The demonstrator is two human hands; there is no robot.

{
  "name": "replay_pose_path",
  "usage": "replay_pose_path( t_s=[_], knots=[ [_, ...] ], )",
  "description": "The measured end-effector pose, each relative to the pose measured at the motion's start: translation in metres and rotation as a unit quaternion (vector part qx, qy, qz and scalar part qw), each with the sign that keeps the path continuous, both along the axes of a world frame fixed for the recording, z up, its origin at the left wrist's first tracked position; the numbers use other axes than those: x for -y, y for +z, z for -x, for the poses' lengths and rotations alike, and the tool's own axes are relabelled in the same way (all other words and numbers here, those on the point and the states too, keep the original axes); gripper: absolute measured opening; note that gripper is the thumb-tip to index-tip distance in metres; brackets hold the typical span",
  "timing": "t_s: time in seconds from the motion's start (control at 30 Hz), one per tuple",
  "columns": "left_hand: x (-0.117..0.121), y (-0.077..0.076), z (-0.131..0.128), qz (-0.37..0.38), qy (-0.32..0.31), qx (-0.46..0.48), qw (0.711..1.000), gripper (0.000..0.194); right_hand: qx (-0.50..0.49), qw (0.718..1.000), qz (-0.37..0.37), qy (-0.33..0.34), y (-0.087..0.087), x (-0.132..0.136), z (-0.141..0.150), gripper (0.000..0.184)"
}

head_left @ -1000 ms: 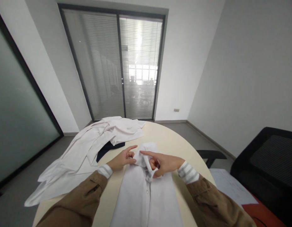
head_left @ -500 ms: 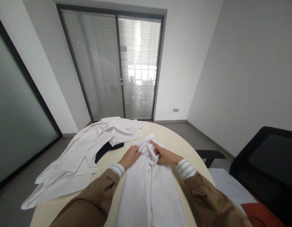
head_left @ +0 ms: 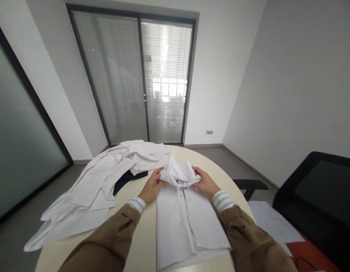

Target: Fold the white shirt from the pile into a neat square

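Observation:
A white button-front shirt (head_left: 175,226) lies lengthwise in front of me, its hem towards me and its collar end bunched up at the far end. My left hand (head_left: 153,185) pinches the left side of the bunched collar end between thumb and fingers. On the opposite side, my right hand (head_left: 205,183) grips the right edge of the same bunched cloth, some fingers hidden behind it. The raised fabric stands up between both hands. Below it, the button placket runs down the shirt, and the lower front edges lie slightly apart near the hem.
More white garments (head_left: 92,189) are heaped along the left side of the round cream table (head_left: 143,230), hanging over its edge. Dark navy cloth (head_left: 128,180) shows beside them. To the right stand a black mesh chair (head_left: 319,200), papers (head_left: 271,223) and something red (head_left: 311,253).
My hands have moved apart, spreading the bunched collar end wider. The shirt has slid away from me, bringing its hem into view.

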State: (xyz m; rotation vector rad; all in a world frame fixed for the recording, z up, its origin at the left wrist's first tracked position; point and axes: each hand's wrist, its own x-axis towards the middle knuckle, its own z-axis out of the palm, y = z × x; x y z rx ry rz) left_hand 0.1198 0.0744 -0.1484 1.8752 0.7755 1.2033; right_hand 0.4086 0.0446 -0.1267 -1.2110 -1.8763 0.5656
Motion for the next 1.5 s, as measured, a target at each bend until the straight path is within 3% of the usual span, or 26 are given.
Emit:
replay_pose_path(
  t_s=[0.1,0.2,0.27,0.5,0.57,0.67,0.77,0.9,1.03,1.13,1.23,1.37,1.5],
  knots=[
    [0.011,-0.001,0.001,0.07,-0.017,0.015,0.997,0.041,-0.011,0.997,0.065,0.047,0.002,0.005,-0.003,0.071],
    [0.02,-0.002,-0.001,0.124,-0.038,0.011,0.991,0.064,0.006,0.989,0.117,0.087,0.003,0.01,-0.003,0.05],
    [0.023,-0.001,-0.001,0.126,-0.036,0.004,0.991,0.068,0.0,0.987,0.129,0.1,0.003,0.012,-0.004,0.04],
    [0.032,0.003,0.003,0.048,-0.004,-0.038,0.998,0.01,-0.131,0.972,0.175,0.084,-0.004,0.01,-0.018,0.026],
    [0.036,0.004,0.004,0.027,-0.01,-0.038,0.999,0.008,-0.173,0.964,0.178,0.096,-0.003,0.011,-0.022,0.025],
    [0.042,0.005,0.007,0.037,0.012,-0.026,0.999,0.015,-0.209,0.95,0.211,0.097,0.0,0.015,-0.025,0.03],
    [0.046,0.004,0.008,0.079,0.084,0.017,0.993,0.025,-0.187,0.954,0.23,0.041,0.001,0.016,-0.024,0.032],
    [0.049,-0.001,0.004,0.118,0.173,0.009,0.978,0.036,-0.094,0.981,0.16,-0.055,-0.002,0.014,-0.02,0.042],
    [0.059,0.0,0.0,0.035,0.142,-0.088,0.985,0.042,0.044,0.988,0.117,-0.093,0.0,0.021,-0.013,0.043],
    [0.067,0.005,-0.001,0.003,0.089,-0.114,0.989,0.034,0.102,0.978,0.132,-0.125,0.005,0.028,-0.008,0.046],
    [0.07,0.007,-0.001,0.012,0.047,-0.115,0.992,0.028,0.081,0.971,0.184,-0.127,0.007,0.032,-0.007,0.056],
    [0.066,-0.002,-0.001,0.06,0.081,-0.125,0.987,0.018,0.012,0.964,0.241,-0.114,0.004,0.031,-0.009,0.082],
    [0.062,-0.014,0.001,0.025,0.056,-0.18,0.982,0.035,-0.022,0.953,0.293,-0.077,0.0,0.028,-0.008,0.104]
  ],
)
